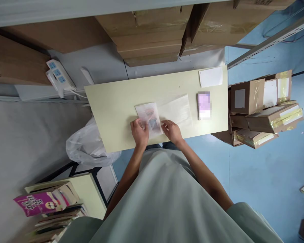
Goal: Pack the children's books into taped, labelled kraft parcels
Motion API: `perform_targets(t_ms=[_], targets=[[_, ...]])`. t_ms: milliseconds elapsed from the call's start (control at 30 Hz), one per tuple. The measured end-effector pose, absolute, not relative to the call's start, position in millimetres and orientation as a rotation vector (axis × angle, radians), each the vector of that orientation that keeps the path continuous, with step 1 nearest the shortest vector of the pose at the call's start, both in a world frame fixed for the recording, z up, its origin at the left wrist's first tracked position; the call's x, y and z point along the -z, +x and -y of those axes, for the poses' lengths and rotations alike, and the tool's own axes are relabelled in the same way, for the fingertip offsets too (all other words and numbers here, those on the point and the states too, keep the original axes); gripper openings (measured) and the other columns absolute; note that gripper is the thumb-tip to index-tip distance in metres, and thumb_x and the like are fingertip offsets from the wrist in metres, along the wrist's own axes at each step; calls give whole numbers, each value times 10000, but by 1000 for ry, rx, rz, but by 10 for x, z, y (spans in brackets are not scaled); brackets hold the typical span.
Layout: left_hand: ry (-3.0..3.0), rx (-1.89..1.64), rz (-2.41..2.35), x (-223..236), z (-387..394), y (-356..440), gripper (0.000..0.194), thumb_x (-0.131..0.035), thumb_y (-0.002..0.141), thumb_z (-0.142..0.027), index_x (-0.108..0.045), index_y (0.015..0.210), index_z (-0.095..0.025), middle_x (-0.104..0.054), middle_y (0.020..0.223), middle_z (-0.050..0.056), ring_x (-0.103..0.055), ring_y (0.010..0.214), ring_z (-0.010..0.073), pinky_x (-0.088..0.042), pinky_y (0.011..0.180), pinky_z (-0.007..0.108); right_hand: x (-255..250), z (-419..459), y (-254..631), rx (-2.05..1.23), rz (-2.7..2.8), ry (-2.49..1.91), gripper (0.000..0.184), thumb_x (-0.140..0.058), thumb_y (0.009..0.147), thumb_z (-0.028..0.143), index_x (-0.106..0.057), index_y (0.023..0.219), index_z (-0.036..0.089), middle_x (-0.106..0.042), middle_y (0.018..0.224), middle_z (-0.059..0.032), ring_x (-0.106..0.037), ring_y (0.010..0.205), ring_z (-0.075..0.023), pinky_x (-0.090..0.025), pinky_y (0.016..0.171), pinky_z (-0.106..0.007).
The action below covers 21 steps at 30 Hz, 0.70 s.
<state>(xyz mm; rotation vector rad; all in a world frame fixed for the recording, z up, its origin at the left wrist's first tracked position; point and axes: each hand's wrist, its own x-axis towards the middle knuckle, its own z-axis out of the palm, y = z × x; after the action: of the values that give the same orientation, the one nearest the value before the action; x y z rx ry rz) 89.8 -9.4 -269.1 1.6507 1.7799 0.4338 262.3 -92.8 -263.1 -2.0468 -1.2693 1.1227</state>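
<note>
A thin book (152, 114) with a pale cover and a red and blue picture lies on the cream table (116, 111), slightly turned. A translucent sheet (177, 109), perhaps a plastic or paper wrapper, spreads from its right side; whether it encloses the book I cannot tell. My left hand (140, 132) has its fingers curled on the book's lower left edge, thumb near the picture. On the other side my right hand (172, 131) pinches at the sheet's edge, close to the book's right border. Its fingertips are small in view.
To the right lie a purple-and-white blurred item (204, 105) and white paper (211, 77). Cardboard boxes (152, 37) line the shelf behind; more cartons (247, 96) stack at right. A power strip (60, 76), plastic bag (88, 145) and books (43, 202) are at left.
</note>
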Motion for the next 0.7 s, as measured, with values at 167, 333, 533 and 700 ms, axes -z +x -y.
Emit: perform_targets(t_ms=[167, 333, 533, 700], targets=[[1459, -389, -1838, 2847, 95, 746, 251, -717, 892, -304, -612, 1105, -222, -741, 1110, 98, -738, 879, 211, -608, 921, 377, 2738, 837, 2456, -1091, 1440, -2186, 289, -570, 1060, 172, -726, 1281, 274, -736, 1137, -92, -715, 1064, -277, -583, 889, -362], [1284, -363, -1831, 2924, 0, 726, 256, -739, 824, -315, -617, 1026, -216, -747, 964, 52, -740, 893, 217, -616, 880, 361, 2805, 850, 2396, -1024, 1542, -2213, 228, -529, 1110, 217, -727, 1207, 276, -720, 1124, -91, -696, 1067, -270, -569, 900, -351], [1300, -447, -1700, 2596, -29, 840, 244, -746, 852, -353, -605, 1004, -223, -702, 886, 22, -680, 751, 175, -569, 702, 288, 2824, 863, 2448, -1029, 1508, -2212, 285, -553, 1098, 205, -713, 1321, 282, -741, 1153, -87, -712, 1077, -258, -577, 891, -332], [1357, -456, -1545, 2323, 60, 1192, 259, -746, 883, -347, -569, 1035, -237, -703, 908, 23, -686, 770, 169, -569, 712, 280, 2731, 905, 2561, -1078, 1322, -2194, 288, -528, 1090, 200, -738, 1271, 277, -759, 1142, -69, -740, 957, -232, -572, 809, -315]])
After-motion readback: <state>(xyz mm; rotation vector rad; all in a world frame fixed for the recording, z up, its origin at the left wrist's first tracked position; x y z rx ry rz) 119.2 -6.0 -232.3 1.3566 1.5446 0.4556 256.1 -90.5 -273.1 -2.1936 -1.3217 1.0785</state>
